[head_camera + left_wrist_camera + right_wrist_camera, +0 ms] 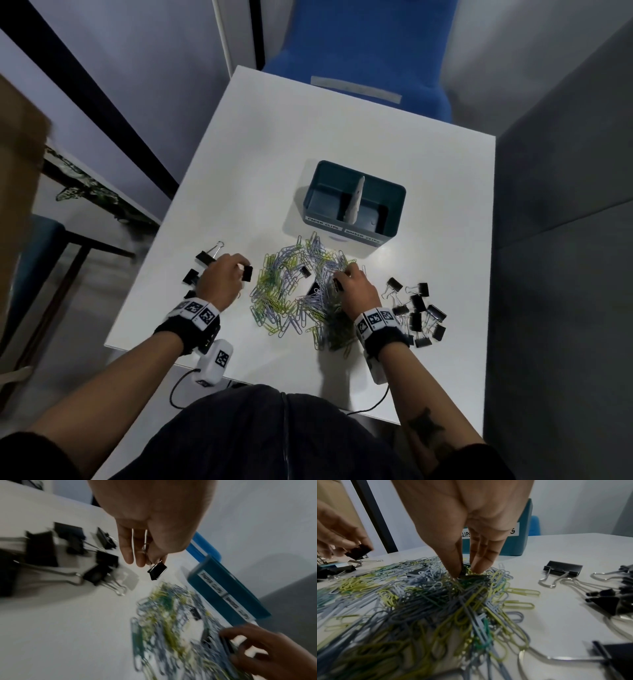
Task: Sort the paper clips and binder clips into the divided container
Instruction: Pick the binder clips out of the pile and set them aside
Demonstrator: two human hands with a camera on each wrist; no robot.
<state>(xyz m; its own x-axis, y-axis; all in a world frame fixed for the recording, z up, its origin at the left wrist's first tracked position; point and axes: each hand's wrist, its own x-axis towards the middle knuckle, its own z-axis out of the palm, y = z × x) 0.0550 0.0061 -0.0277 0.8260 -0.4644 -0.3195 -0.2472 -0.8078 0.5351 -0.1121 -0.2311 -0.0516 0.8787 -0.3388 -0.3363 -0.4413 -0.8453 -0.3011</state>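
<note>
Black metal is showing only in part under the right hand (471, 536): its fingertips (453, 566) are digging into the paper clip pile (301, 291) and pinching a half-buried binder clip (471, 576), most of it hidden by clips. The left hand (150, 524) is pinching a small binder clip (157, 571) by its wire handles above the white table (428, 178). More loose binder clips (416, 313) are lying right of the pile. The teal divided container (356, 202) is standing behind, its labels blurred.
</note>
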